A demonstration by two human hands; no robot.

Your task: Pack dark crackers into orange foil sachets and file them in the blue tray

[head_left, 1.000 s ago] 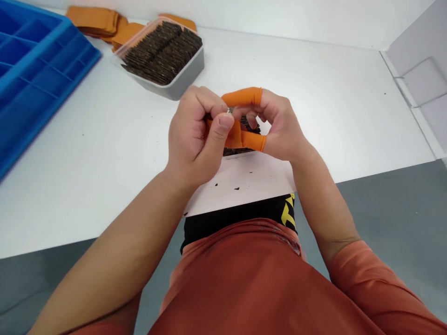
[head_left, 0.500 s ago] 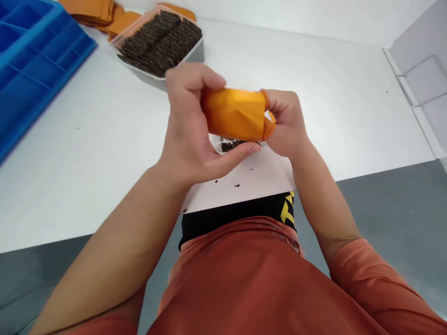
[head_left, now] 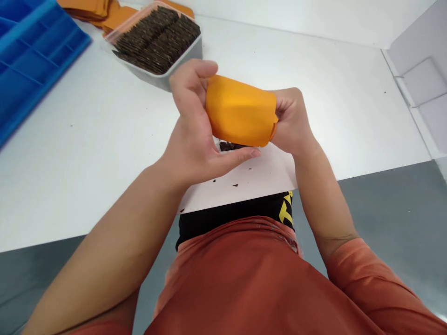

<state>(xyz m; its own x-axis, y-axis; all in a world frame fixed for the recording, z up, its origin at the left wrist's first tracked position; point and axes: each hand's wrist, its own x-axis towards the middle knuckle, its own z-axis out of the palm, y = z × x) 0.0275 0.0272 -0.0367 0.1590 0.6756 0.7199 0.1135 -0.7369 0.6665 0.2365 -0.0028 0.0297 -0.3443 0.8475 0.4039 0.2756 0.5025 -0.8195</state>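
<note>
An orange paper pouch is held between my two hands above the table edge. My left hand grips its left end, fingers curled behind it and the thumb stretched out below. At the right end, my right hand has its fingers in or behind the pouch's edge, where they are hidden. Under the pouch, partly covered, a few dark brown pieces lie on the white tabletop. Small dark flakes are scattered near the front edge.
A clear plastic tub packed with rows of thin dark brown sheets stands at the back left. Behind it lie flat orange pouches. A blue compartmented crate is at the far left. White walls bound the table.
The pouch has turned so that its broad side faces me, and its right end looks less open. Both hands keep hold of it. The view has shifted slightly.
</note>
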